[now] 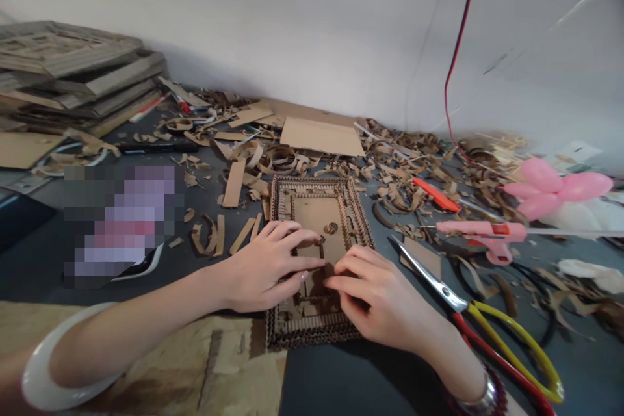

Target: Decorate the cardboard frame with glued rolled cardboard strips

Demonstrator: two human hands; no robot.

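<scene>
A rectangular corrugated cardboard frame (319, 325) with stepped, ridged borders lies on the dark table. My left hand (273, 266) rests across its left side, fingers stretched out and apart, the tips at a thin upright cardboard strip (322, 250) inside. From the right, my right hand (375, 292) reaches into the frame with bent fingers drawn close together low in the panel. What those fingertips pinch is hidden. Just above the left fingertips sits a small coiled cardboard roll (331, 228) on the inner panel.
Scissors (453, 299) with red and yellow handles lie open at right, beside a pink glue gun (487, 231) and an orange cutter (436, 194). Cardboard scraps (277, 159) litter the back. Stacked cardboard frames (73, 78) stand at left, near a pixelated object (129, 221). A pink balloon (541, 175) lies far right.
</scene>
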